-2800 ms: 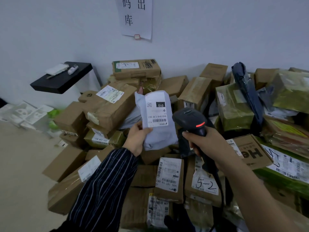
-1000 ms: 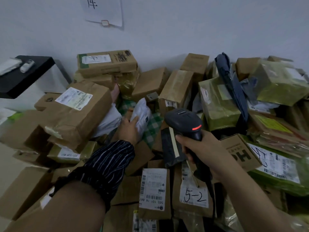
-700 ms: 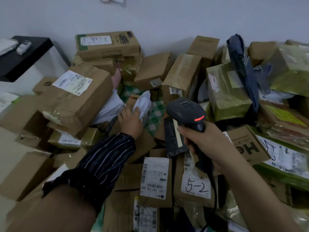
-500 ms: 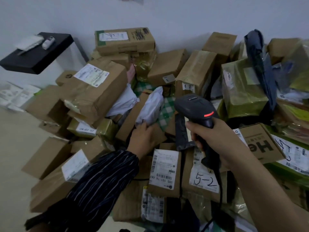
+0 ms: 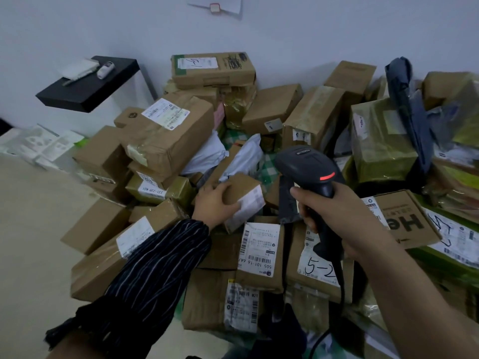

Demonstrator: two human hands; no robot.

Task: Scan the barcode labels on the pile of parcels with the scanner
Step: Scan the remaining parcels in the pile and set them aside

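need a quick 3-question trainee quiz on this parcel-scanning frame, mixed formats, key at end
1. True or false: the left hand grips a small brown cardboard box with a white label.
2. The right hand holds: A) a tape roll, B) a black handheld barcode scanner, C) a pen.
3. Fill in: the light strip on the scanner's head glows ___.
Key: 1 true; 2 B; 3 red.
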